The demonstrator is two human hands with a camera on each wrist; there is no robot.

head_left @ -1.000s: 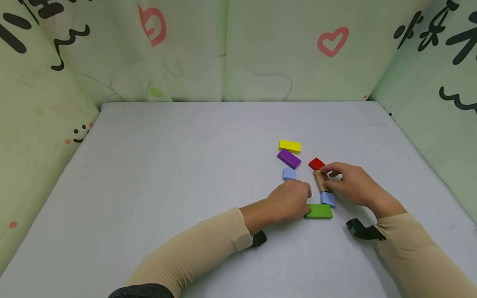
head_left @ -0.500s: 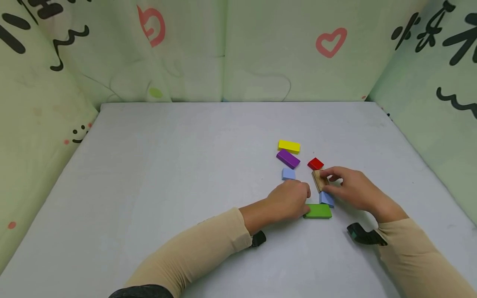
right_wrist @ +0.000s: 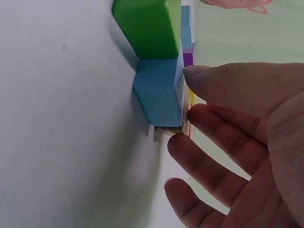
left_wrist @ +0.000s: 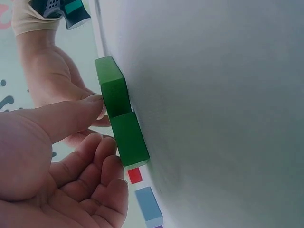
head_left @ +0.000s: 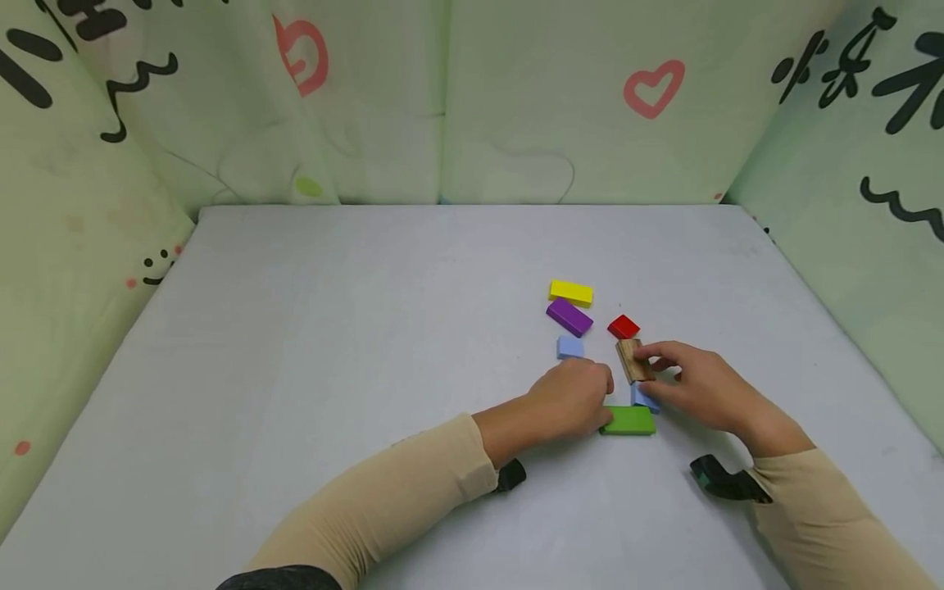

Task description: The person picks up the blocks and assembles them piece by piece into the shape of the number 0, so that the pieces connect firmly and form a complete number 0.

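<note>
Pale green cloth [head_left: 516,143] with doodles on it covers the back and sides of a whitish worktop [head_left: 332,344]. Tan sleeves [head_left: 383,492] stretch over that from the near side. The left hand [head_left: 556,397] has its fingers curled in, thumb at the left end of a green block [head_left: 627,420]; can't tell if it's actually gripping. The right hand [head_left: 701,385] has thumb and index finger bent in on a wooden block [head_left: 633,360], looks like a light pinch.

A second green block [left_wrist: 129,137] sits end to end with the first; only the left wrist view catches it. The wooden one is just left of the right hand, easily the nearer hand, long axis running mostly away from the person, far end leaning a bit left. Yellow block [head_left: 571,293] and purple block [head_left: 569,317] are farther back. Crowding things: a blue block [head_left: 644,399] tucked between wood and green, another blue block [head_left: 570,347] just beyond the left hand, and a little red block [head_left: 624,327] right off the wood's far end.
</note>
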